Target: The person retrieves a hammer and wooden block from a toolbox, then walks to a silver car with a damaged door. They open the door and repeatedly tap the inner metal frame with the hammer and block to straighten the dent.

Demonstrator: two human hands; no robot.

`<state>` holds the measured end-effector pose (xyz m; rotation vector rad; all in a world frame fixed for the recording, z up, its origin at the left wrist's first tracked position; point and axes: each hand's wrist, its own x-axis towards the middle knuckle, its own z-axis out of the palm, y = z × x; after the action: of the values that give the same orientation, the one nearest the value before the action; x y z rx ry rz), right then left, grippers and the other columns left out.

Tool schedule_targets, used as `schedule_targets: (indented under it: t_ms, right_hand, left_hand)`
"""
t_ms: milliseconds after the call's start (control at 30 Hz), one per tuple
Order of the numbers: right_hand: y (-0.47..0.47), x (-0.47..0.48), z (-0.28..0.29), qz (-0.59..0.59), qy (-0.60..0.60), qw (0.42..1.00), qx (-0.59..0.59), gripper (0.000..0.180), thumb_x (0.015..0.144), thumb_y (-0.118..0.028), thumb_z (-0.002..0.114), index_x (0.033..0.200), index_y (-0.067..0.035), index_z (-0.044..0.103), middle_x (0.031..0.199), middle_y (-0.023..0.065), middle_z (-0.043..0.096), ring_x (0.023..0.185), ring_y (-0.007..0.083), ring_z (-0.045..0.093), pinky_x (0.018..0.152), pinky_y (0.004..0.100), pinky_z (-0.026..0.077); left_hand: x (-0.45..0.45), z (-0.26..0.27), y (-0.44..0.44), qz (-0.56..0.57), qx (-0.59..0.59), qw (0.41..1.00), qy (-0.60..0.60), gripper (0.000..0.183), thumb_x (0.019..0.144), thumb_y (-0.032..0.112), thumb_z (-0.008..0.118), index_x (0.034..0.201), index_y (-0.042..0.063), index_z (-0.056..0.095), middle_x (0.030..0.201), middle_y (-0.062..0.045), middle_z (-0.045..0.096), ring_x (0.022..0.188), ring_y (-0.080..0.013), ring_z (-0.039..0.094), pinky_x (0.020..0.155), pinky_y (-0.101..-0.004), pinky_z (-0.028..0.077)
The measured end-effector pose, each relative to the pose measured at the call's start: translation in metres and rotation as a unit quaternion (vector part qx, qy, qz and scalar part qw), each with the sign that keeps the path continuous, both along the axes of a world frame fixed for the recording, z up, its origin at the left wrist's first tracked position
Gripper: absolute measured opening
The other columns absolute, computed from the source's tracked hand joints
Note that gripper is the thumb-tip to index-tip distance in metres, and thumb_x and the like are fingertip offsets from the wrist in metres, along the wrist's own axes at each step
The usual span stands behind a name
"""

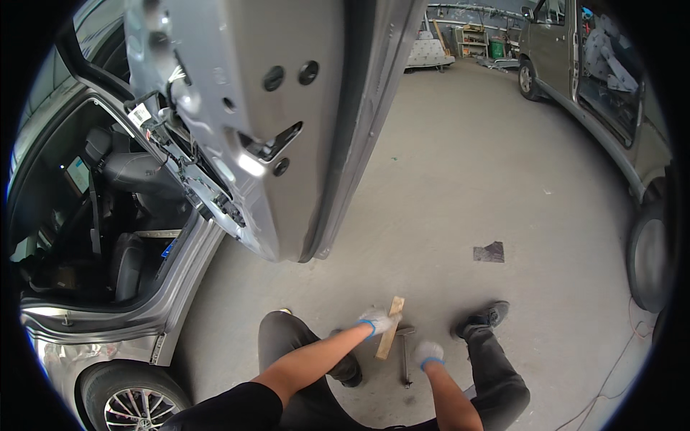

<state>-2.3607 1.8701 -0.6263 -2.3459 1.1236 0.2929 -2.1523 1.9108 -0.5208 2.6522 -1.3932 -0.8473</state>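
Observation:
My left hand [379, 321], in a white work glove with a blue cuff, grips a flat wooden strip [389, 336] near its upper half. The strip slants above the floor between my legs. My right hand [429, 354], gloved the same way, is just right of a hammer [406, 355]. The hammer's head points away from me and its handle towards me; it looks to be down on the floor. A gap shows between this hand and the handle. The right fingers are turned from view, so their grip is hidden.
A grey car door [302, 108] with exposed wiring hangs open ahead on the left, beside the car body [186, 291]. A dark scrap [489, 252] lies on the floor. A van [555, 59] stands on the right, a cable [606, 372] trailing at lower right.

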Motion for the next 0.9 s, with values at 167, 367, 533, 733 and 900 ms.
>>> schedule_targets:
  t_ms: [167,367,533,733,900]
  right_hand:
    - [-0.017,0.072,0.213,-0.079,-0.438,0.885,-0.134,0.034,0.09,-0.026,0.062,0.115,-0.003,0.062,0.095,0.0242,0.07,0.088,0.0435,0.068,0.079,0.0518,0.055]
    - [0.013,0.184,0.364,-0.028,-0.724,0.685,-0.069,0.068,0.091,-0.023,0.063,0.149,0.0,0.035,0.141,0.0302,0.049,0.124,0.0491,0.053,0.104,0.0492,0.048]
    - [0.04,0.205,0.382,-0.156,-0.742,0.649,-0.062,0.065,0.09,-0.021,0.066,0.144,0.001,0.039,0.13,0.0276,0.053,0.123,0.0474,0.052,0.102,0.0514,0.048]
    - [0.025,0.213,0.382,-0.169,-0.796,0.58,-0.034,0.037,0.088,-0.015,0.066,0.122,-0.002,0.059,0.116,0.0211,0.058,0.11,0.0407,0.057,0.091,0.0494,0.05]
    - [0.027,0.216,0.386,-0.184,-0.819,0.534,-0.098,0.037,0.088,-0.014,0.066,0.122,0.0,0.058,0.121,0.0212,0.055,0.11,0.0404,0.056,0.09,0.0491,0.052]
  left_hand:
    - [0.017,0.119,0.037,0.063,-0.257,0.964,0.008,0.06,0.096,0.047,0.055,0.137,0.004,0.055,0.136,-0.022,0.061,0.121,-0.0381,0.061,0.104,-0.0435,0.048]
    - [0.048,0.2,0.158,0.129,-0.51,0.851,0.013,0.035,0.09,0.007,0.064,0.124,0.001,0.061,0.112,-0.013,0.071,0.099,-0.0203,0.069,0.088,-0.0326,0.054]
    - [0.063,0.185,0.239,0.197,-0.532,0.822,-0.048,0.025,0.091,0.001,0.06,0.116,-0.002,0.061,0.104,-0.013,0.07,0.09,-0.0175,0.068,0.082,-0.0317,0.055]
    - [0.064,0.15,0.241,0.201,-0.489,0.839,-0.126,0.021,0.089,-0.001,0.059,0.109,0.0,0.062,0.1,-0.012,0.07,0.094,-0.0202,0.068,0.087,-0.0342,0.054]
    - [0.051,0.155,0.218,0.169,-0.455,0.861,-0.151,0.021,0.087,0.001,0.062,0.107,0.0,0.064,0.096,-0.012,0.071,0.09,-0.0212,0.069,0.085,-0.0357,0.055]
